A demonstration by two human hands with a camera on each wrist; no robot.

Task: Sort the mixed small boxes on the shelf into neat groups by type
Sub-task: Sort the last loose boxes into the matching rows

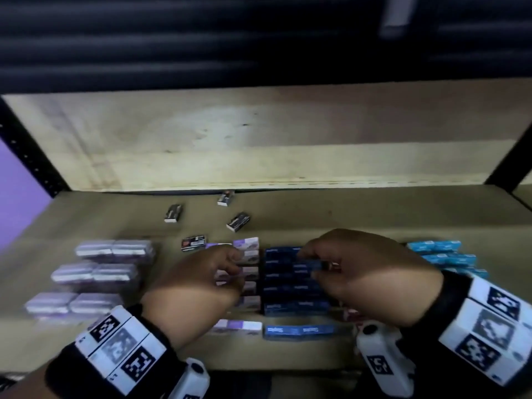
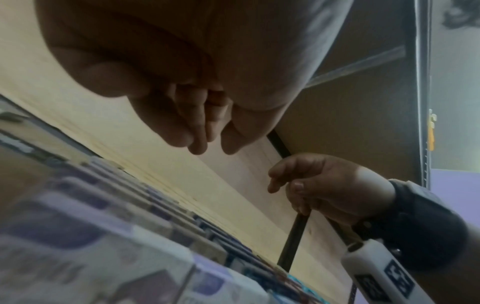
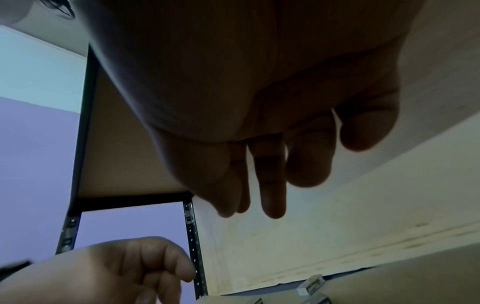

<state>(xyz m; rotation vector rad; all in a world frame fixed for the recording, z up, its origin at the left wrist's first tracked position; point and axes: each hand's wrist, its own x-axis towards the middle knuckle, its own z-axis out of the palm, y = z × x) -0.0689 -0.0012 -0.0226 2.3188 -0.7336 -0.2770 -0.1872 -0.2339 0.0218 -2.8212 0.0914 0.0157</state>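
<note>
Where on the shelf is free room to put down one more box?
Bare wooden shelf board lies behind the dark blue boxes and light blue boxes. The front is crowded; four loose dark boxes dot the back left.

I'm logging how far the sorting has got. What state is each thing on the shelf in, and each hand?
Silver-purple packs: grouped in paired rows, far left.
Purple-white boxes: lined up in a column.
Dark blue boxes: stacked rows, beside the purple-white column.
Light blue boxes: grouped at right.
Loose dark boxes: scattered, unsorted, at the back.
Left hand: fingers curled over the purple-white boxes.
Right hand: fingers curled over the dark blue boxes; grip unclear.
</note>
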